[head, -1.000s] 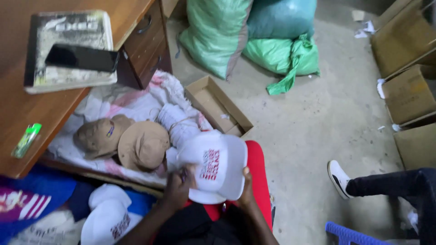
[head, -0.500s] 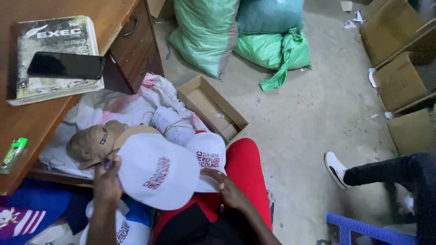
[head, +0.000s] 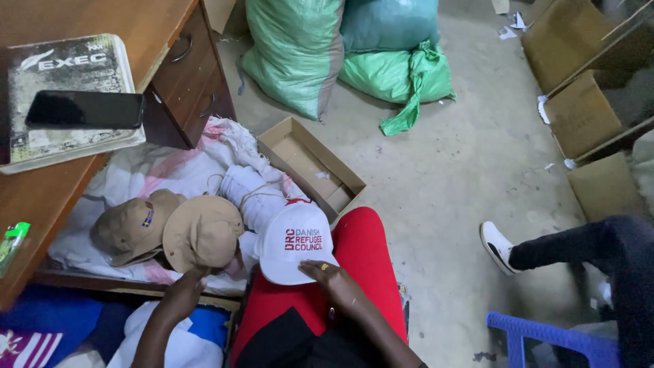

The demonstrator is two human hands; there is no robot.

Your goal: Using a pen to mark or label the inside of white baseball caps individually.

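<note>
A white cap point(head: 294, 245) with red and grey print lies on my red-clad lap point(head: 371, 266). My right hand point(head: 335, 283) rests on its front edge, fingers curled over the brim. My left hand point(head: 184, 289) reaches to the left and touches the lower edge of a tan cap point(head: 201, 232), which sits beside a second tan cap point(head: 129, 228) on a white and pink cloth point(head: 136, 174). A tied bundle of white caps point(head: 255, 197) lies just behind the white cap.
A wooden desk point(head: 41, 204) at left carries a book point(head: 65, 65), a black phone point(head: 85, 109) and a green lighter point(head: 13, 238). An open cardboard box point(head: 310, 163), green sacks point(head: 300, 48), more boxes point(head: 586, 116), another person's leg point(head: 565, 249) and a blue stool point(head: 545, 337) surround me.
My left hand has set down a white cap it was carrying to the left and now touches the tan cap. The printed white cap has settled on my lap under my right hand.
</note>
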